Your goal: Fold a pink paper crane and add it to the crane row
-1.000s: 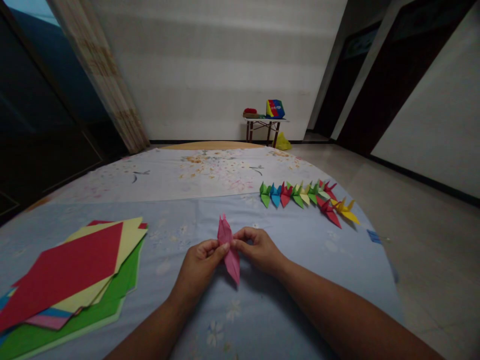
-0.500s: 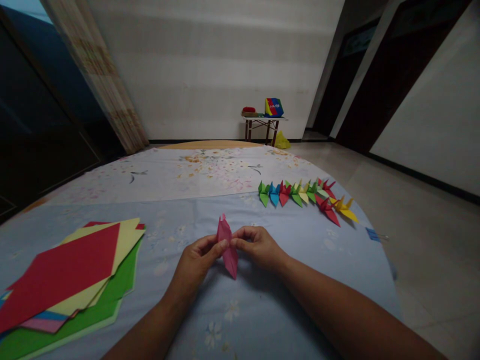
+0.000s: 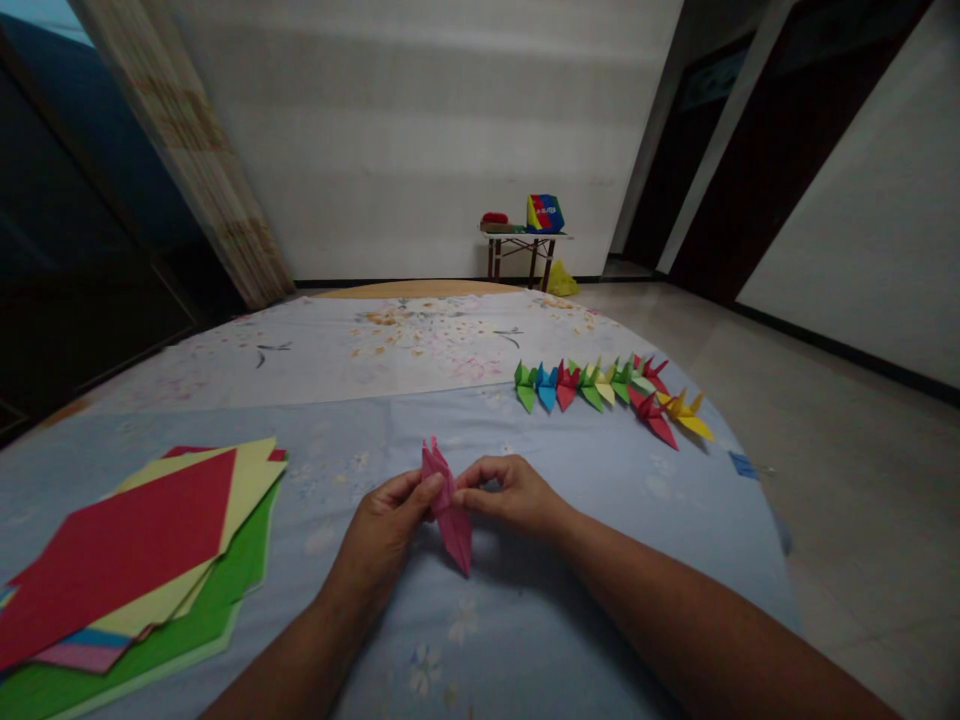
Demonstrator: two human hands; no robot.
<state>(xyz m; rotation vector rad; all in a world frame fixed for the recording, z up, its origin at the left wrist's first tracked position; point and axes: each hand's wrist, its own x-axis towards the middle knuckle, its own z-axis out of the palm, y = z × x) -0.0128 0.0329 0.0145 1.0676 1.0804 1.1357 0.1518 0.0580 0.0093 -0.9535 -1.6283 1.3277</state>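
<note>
Between my hands, above the blue part of the tablecloth, is a folded pink paper crane (image 3: pixel 454 535), with two narrow points upward and a broad tip down toward me. My left hand (image 3: pixel 391 515) pinches its left side between thumb and fingers. From the right, my right hand (image 3: pixel 517 495) grips the paper's right edge near the middle with thumb and forefinger. Finished paper cranes (image 3: pixel 566 385) in green, blue, red and yellow stand in a row at the right; a red crane (image 3: pixel 654 420) and a yellow crane (image 3: pixel 688 415) sit at that row's near end.
A stack of coloured paper sheets, a red sheet (image 3: pixel 142 540) on top, lies at the left. A blue clip (image 3: pixel 742 465) sits on the round table's right edge. Against the far wall stands a small table (image 3: pixel 525 236) carrying a colourful box (image 3: pixel 544 213).
The pink paper has tilted, its upper points shifting left and its lower tip coming slightly nearer me. My right thumb and forefinger have moved a little left along it.
</note>
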